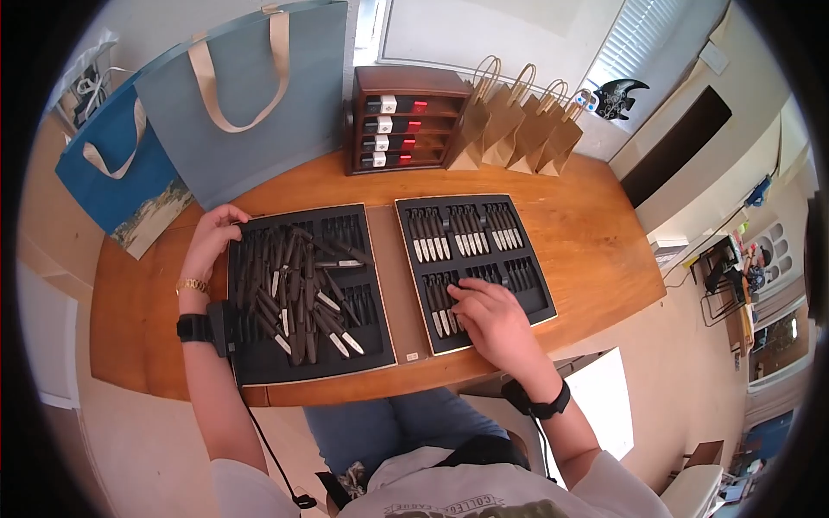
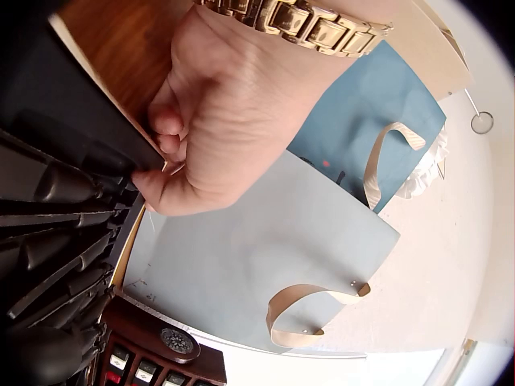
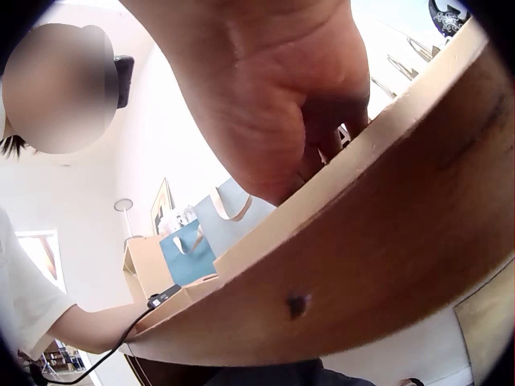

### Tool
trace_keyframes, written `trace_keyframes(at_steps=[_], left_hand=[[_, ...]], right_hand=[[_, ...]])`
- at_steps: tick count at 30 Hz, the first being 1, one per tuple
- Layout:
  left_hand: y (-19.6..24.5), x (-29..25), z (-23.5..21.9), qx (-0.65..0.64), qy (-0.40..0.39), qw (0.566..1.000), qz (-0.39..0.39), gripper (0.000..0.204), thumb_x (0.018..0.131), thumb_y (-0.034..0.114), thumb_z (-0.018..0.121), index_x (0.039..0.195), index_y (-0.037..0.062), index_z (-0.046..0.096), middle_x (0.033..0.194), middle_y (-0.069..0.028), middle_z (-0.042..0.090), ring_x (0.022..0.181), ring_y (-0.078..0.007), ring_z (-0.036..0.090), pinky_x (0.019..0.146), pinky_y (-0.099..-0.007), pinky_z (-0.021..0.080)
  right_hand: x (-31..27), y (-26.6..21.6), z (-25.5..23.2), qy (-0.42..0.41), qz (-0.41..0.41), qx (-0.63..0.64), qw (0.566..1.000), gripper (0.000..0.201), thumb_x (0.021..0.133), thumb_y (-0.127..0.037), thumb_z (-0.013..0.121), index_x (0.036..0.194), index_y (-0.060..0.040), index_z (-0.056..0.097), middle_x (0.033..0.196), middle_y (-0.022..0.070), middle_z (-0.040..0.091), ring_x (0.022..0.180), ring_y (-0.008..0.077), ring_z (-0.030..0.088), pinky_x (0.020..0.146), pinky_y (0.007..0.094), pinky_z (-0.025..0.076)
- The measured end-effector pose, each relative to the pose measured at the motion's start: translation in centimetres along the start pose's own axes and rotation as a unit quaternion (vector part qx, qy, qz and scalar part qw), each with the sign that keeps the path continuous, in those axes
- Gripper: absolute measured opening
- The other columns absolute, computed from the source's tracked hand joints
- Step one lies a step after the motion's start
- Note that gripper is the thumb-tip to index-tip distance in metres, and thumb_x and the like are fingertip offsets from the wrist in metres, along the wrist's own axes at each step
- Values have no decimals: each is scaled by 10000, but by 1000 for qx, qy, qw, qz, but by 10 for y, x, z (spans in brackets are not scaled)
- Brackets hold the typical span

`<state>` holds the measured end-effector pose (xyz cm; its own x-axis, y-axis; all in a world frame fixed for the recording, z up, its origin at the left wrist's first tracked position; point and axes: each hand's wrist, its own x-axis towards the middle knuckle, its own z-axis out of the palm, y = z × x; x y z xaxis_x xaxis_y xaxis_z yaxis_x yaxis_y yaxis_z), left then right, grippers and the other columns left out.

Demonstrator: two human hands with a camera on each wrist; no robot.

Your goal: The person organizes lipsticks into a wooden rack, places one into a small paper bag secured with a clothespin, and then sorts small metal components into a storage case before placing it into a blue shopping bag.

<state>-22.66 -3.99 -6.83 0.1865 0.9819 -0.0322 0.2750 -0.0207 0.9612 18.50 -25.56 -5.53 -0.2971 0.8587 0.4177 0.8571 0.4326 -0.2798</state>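
In the head view, a black left tray (image 1: 374,324) holds a loose pile of slim dark sticks (image 1: 298,285), some with whitish ends. My left hand (image 1: 212,242) is at its far left corner. Seen from the left wrist, that hand (image 2: 233,121) pinches the tray's rim, thumb on the inner side and fingers curled outside. The black right tray (image 1: 479,269) has similar sticks (image 1: 429,233) standing in rows, white ends toward me. My right hand (image 1: 492,324) reaches over its near row with bent fingers among the sticks; I cannot tell whether it pinches one.
Blue-grey paper bag (image 1: 250,155) and a smaller blue bag (image 1: 129,173) stand at the back left. A small wooden cabinet (image 1: 401,82) with boxes on its shelves stands behind the trays, with several brown paper bags (image 1: 522,129) beside it. The wooden table (image 1: 570,233) has a rounded right end.
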Motion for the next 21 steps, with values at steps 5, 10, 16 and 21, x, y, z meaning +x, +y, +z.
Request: trace_keyframes(at_steps=[5,10,16,21], left_hand=[[-9,5,-3,-3,-12,1000,23,190,746,18,566,911,71,643,837,59,608,739,-45,513,599,-200,340],[-9,4,-2,-20,-13,999,23,204,746,23,592,934,56,664,839,39,611,760,-66,535,629,-210,378],[-20,10,-3,-18,-4,999,33,203,742,51,619,933,72,684,822,36,623,713,-66,520,584,-219,369],[-16,8,-3,8,-4,1000,19,206,742,44,622,937,64,683,833,29,623,716,-79,519,601,-220,383]], right_hand=[[0,4,-4,-13,-4,7,1000,128,812,-24,681,934,-54,656,1149,58,706,1190,290,594,977,414,462],[-2,0,0,2,-5,-5,1000,126,822,-23,663,941,-61,644,1128,67,709,1174,284,599,982,413,467],[7,-22,-4,54,-16,-27,998,207,791,4,675,991,-42,645,1109,89,694,1124,303,616,957,423,491],[53,-58,-6,-12,-35,98,994,244,816,16,649,1057,-17,642,1033,163,684,971,363,646,832,433,539]])
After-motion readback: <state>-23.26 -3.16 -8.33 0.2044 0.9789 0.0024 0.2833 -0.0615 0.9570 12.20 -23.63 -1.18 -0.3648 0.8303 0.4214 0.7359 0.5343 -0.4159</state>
